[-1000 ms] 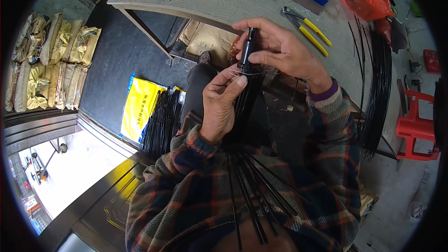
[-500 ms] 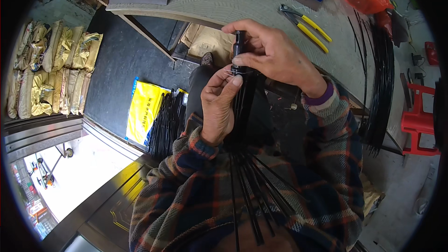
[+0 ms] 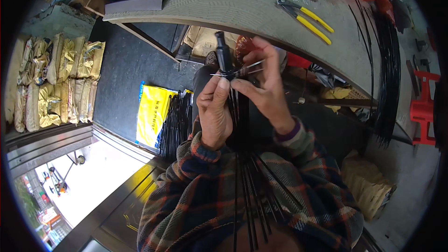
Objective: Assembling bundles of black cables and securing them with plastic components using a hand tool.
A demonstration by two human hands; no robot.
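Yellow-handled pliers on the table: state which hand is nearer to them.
Right. The right hand is below and left of the pliers in the picture; the left hand is farther left and lower, at the base of the black fitting.

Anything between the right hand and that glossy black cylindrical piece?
The glossy black cylindrical piece has nothing visible blocking its upper part. At its base, by the bare left hand, thin silvery wires stick out toward the bare right hand.

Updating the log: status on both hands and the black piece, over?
Left hand pinching black piece at its base. Right hand alongside, blurred, grip unclear. Piece tilted, thin wires at base. Yellow-handled pliers on table, untouched.
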